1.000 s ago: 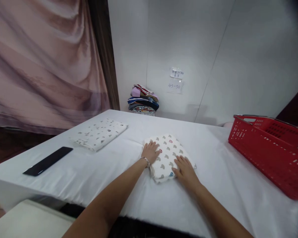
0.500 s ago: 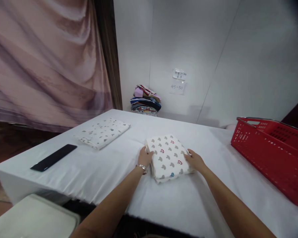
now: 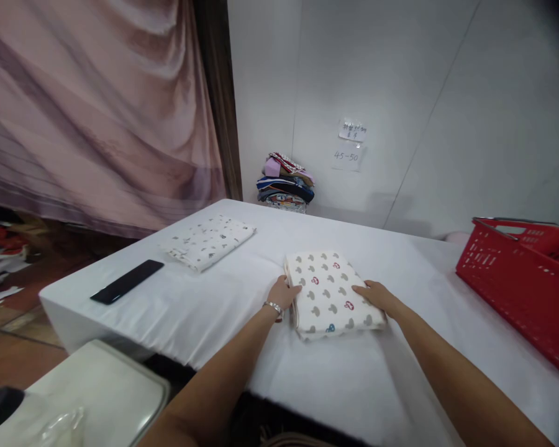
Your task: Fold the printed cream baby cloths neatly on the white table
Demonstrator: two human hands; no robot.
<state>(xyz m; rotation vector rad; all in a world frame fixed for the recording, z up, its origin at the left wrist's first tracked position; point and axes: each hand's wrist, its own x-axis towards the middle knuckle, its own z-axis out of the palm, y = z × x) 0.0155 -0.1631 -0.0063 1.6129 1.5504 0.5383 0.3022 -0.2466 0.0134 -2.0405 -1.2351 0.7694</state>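
Note:
A folded white cloth with grey, red and blue mushroom prints [image 3: 330, 295] lies flat on the white-covered table [image 3: 233, 310]. My left hand [image 3: 284, 293], with a bracelet at the wrist, grips its left edge, thumb on top and the other fingers partly hidden at the side. On the cloth's right part rests my right hand [image 3: 376, 294], its fingers touching the upper surface near the right edge. Another folded white cloth with small dark prints [image 3: 212, 241] lies farther back to the left, apart from both hands.
A black flat object [image 3: 128, 281] lies near the table's left edge. At the right stands a red plastic basket [image 3: 517, 285]. Stacked fabrics [image 3: 285, 185] are behind the table, by the wall. A pale lidded surface [image 3: 102, 391] sits lower left.
The view has shifted left, so table items appear farther right. My right hand has moved from the cloth's right edge onto its top, and the cloth's right side lies flatter and wider.

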